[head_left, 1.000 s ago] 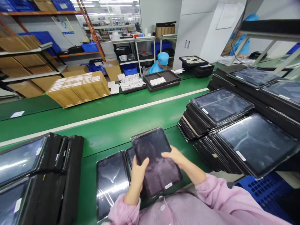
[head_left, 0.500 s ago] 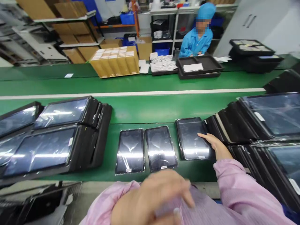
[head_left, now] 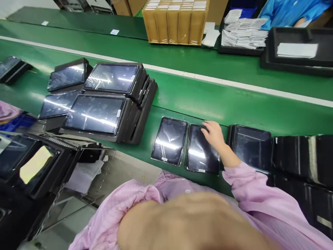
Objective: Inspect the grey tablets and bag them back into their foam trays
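Note:
Three dark tablets in clear bags lie side by side on the green belt: a left tablet [head_left: 169, 140], a middle tablet [head_left: 201, 154] and a right tablet [head_left: 251, 147]. My right hand [head_left: 213, 133] reaches out of a pink sleeve and rests on the upper part of the middle tablet, fingers stretched over its screen. My left hand [head_left: 187, 222] is raised very close to the camera at the bottom. It shows only as a large blur, and its fingers cannot be made out.
Stacked black trays holding larger screens [head_left: 104, 104] stand on the belt at the left, and more black trays [head_left: 301, 156] at the right. Across the belt are cardboard boxes [head_left: 177, 21], white packets [head_left: 244, 33], a black tray [head_left: 296, 59] and a person in blue [head_left: 286, 12]. A cart with trays [head_left: 26, 163] stands lower left.
My right hand has moved from the right tablet to the middle one. The view has swung left and down. My left hand has come closer to the camera.

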{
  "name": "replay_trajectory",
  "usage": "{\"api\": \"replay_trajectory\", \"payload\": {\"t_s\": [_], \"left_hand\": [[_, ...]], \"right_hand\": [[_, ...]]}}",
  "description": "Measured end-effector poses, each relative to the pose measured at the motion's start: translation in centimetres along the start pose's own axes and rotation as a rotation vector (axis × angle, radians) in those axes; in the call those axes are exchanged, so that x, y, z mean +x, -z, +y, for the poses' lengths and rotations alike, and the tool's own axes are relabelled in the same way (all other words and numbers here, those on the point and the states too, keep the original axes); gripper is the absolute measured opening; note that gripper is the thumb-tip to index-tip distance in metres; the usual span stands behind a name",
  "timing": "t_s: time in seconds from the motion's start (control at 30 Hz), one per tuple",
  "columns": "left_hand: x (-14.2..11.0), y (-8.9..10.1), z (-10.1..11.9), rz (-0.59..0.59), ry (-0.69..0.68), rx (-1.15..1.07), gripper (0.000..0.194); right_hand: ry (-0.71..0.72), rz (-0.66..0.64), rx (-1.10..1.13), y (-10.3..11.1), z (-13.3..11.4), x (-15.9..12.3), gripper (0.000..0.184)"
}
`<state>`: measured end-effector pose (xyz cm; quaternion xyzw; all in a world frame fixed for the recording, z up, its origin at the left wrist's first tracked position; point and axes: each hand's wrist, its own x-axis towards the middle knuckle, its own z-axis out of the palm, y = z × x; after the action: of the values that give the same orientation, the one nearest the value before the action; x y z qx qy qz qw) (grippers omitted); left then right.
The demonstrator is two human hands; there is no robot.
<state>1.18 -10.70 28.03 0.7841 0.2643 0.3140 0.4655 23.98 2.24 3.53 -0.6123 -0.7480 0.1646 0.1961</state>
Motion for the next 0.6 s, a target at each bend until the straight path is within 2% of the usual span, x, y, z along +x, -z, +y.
{"api": "replay_trajectory", "payload": {"t_s": [0.07,0.1,0.13,0.23,0.33,0.4,0.5,0.6], "left_hand": [[-0.5,0.8,-3.9,0.187,0.103,-0.067,0.034],[-1.2,1.1,-6.5,0.322,0.205,-0.062,0.035],[-1.9,1.4,-9.4,0.482,0.365,-0.045,0.035],[-4.4,2.1,-18.8,0.730,0.824,-0.003,0.033],[-6.4,2.1,-26.1,0.750,0.931,0.050,0.042],[-7.3,1.8,-28.9,0.726,0.940,0.063,0.047],[-8.1,1.7,-31.0,0.674,0.941,0.067,0.060],[-8.7,1.9,-31.7,0.622,0.904,0.048,0.079]], "right_hand": [[0.028,-0.101,-0.002,-2.4,-2.2,2.6,0.032],[0.019,-0.126,-0.006,-3.4,-3.0,3.7,0.030],[0.002,-0.141,-0.010,-4.3,-3.6,4.8,0.028],[-0.053,-0.193,-0.026,-6.1,-4.1,7.0,0.020],[-0.064,-0.227,-0.030,-6.5,-3.8,8.3,0.012],[-0.032,-0.233,-0.024,-6.2,-4.2,8.7,0.014],[0.075,-0.266,0.000,-5.3,-6.6,7.2,0.019],[0.259,-0.398,0.077,-4.1,-11.1,2.4,0.020]]}}
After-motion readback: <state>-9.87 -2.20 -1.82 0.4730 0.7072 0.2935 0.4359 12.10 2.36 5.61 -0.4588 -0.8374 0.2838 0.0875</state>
